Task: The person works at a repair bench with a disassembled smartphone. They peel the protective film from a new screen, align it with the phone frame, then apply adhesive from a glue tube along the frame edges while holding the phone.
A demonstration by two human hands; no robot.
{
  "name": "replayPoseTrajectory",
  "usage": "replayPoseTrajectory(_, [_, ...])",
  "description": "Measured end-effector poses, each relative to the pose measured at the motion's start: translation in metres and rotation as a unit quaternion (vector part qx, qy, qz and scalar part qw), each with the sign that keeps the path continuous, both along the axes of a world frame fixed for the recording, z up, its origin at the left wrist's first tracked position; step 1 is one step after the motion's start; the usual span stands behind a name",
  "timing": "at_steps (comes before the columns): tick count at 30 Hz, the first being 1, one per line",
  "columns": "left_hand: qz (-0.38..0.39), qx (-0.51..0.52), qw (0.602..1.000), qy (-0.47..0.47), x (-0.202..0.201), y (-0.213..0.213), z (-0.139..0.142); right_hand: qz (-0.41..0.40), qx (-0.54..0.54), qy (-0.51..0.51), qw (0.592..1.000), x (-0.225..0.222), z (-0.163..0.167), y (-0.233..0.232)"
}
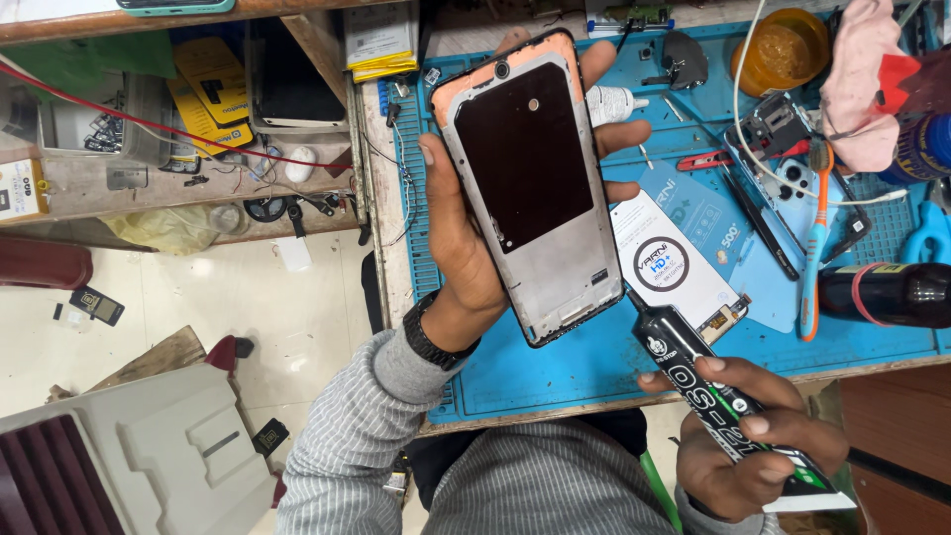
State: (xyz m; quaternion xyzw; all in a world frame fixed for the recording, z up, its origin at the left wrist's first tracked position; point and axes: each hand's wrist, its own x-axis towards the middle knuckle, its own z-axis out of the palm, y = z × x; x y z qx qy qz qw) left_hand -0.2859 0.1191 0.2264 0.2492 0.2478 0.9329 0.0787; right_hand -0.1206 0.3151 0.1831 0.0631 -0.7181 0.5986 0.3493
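- Left hand: curled around the long edge of a phone frame, thumb on the near edge, fingertips showing past the far edge; a dark watch sits on the wrist above a grey striped sleeve.
- Phone frame: held face-up above the blue repair mat, its camera end pointing away from the person; the inner surface is dark, with a pale copper band at the top and bare grey metal along the lower part.
- Right hand: fingers closed around a black glue tube, below and to the right of the phone frame.
- Glue tube: its narrow nozzle meets the lower right corner of the phone frame.
- Desk: carries the blue mat beneath the phone frame.
- White screen-protector packet: flat on the mat, just right of the phone frame.
- Toothbrush, orange and blue: lying on the mat, well right of the phone frame.
- Amber jar: standing at the far edge, up and right of the phone frame.
- Pink cloth: bunched beside the jar.
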Motion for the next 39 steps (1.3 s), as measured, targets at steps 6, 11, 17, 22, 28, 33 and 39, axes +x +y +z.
replayPoseTrajectory(6, [0.006,-0.002,1.0,-0.006,0.001,0.0,0.0,0.016,-0.03,-0.002,0.999,0.003,-0.003,0.001])
replayPoseTrajectory(11, [0.019,-0.015,1.0,-0.002,0.001,-0.001,0.001,0.026,-0.029,-0.003,0.999,0.002,-0.004,0.002])
replayPoseTrajectory(17, [0.027,-0.023,0.999,-0.001,0.002,-0.001,0.002,0.048,-0.022,0.008,0.999,-0.001,-0.005,0.004])
replayPoseTrajectory(22, [0.032,-0.026,0.999,-0.005,0.002,-0.002,0.003,0.067,-0.044,0.0,0.997,0.0,-0.009,0.008])
replayPoseTrajectory(28, [0.036,-0.031,0.999,-0.008,0.002,-0.003,0.003,0.068,-0.035,-0.003,0.997,0.002,-0.012,0.008])
replayPoseTrajectory(33, [0.036,-0.029,0.999,-0.005,0.002,-0.001,0.002,0.091,-0.055,-0.014,0.994,0.003,-0.007,0.005])
replayPoseTrajectory(39, [0.031,-0.019,0.999,-0.01,0.001,-0.001,0.0,0.06,-0.014,0.009,0.998,0.005,-0.008,0.01])
